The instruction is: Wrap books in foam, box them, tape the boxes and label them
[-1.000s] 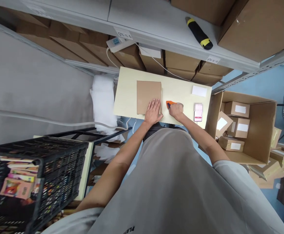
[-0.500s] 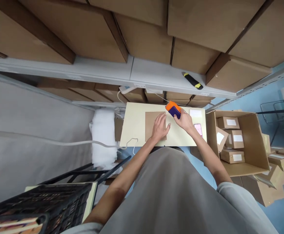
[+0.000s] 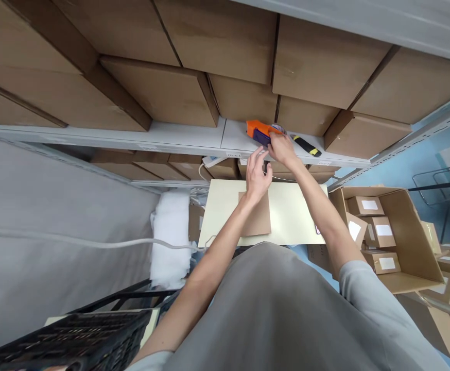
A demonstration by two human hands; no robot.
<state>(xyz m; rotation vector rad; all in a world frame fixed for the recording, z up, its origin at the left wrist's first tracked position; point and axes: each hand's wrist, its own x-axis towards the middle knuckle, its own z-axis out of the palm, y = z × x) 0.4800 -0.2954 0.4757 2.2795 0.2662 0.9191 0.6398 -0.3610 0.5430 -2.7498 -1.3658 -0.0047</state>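
The right hand (image 3: 282, 150), fingers gripping a dispenser (image 3: 260, 131) at the shelf (image 3: 235, 138), seemed best held clear of the cutter (image 3: 307, 146); the left hand's (image 3: 256, 180) fingers were loosely spread.

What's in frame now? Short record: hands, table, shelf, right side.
Left hand: open, fingertips near right hand
Right hand: gripping orange-purple tape dispenser; dispenser-shelf contact unclear
Table: cardboard box, partly hidden by left hand and arm
Shelf: brown cartons, black-yellow tool
Right side: open carton holding small labelled boxes
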